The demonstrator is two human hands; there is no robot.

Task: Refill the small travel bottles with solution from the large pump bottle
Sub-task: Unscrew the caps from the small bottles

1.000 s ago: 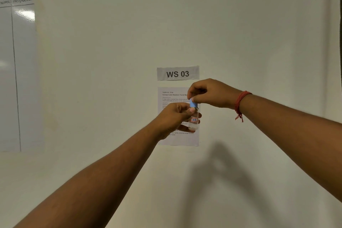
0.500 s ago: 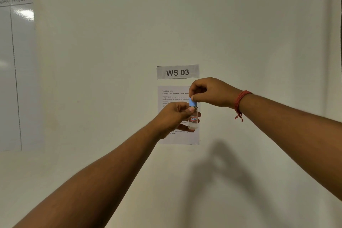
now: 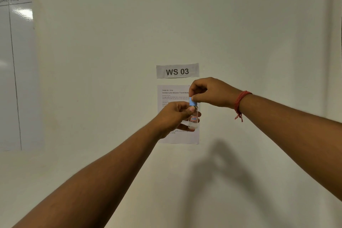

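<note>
Against wall, left hand grips bottle; right hand pinches cap.

Dim, even, yellowish light; a soft shadow falls on the wall below the right hand, glare on the whiteboard far left of it

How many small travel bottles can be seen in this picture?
1: a small clear plastic travel bottle with a blue cap, held up before the wall between both hands. Others may be out of view.
</note>
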